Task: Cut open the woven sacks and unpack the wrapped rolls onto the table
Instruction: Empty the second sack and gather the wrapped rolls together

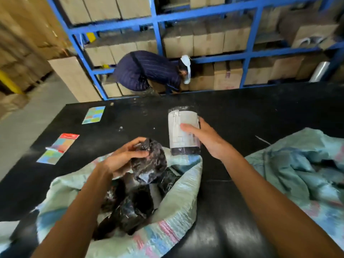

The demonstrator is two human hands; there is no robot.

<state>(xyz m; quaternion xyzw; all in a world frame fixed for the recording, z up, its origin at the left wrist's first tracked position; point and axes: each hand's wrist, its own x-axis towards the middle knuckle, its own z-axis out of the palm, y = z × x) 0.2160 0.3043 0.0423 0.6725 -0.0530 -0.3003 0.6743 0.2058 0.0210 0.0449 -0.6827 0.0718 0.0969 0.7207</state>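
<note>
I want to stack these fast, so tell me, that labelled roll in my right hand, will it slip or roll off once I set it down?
The labelled roll wears glossy clear wrap, so it may be slippery. One right hand holds it up, so it's probably light. It looks cylindrical, so on its side it could roll across the smooth black table; standing on end seems safer.

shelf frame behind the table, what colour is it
Blue, clearest in the head view: the shelf frame.

Both bare forearms are reaching forward, left hand [125,157] curling its fingers in a grip, right hand [202,135] clasping too.
</note>
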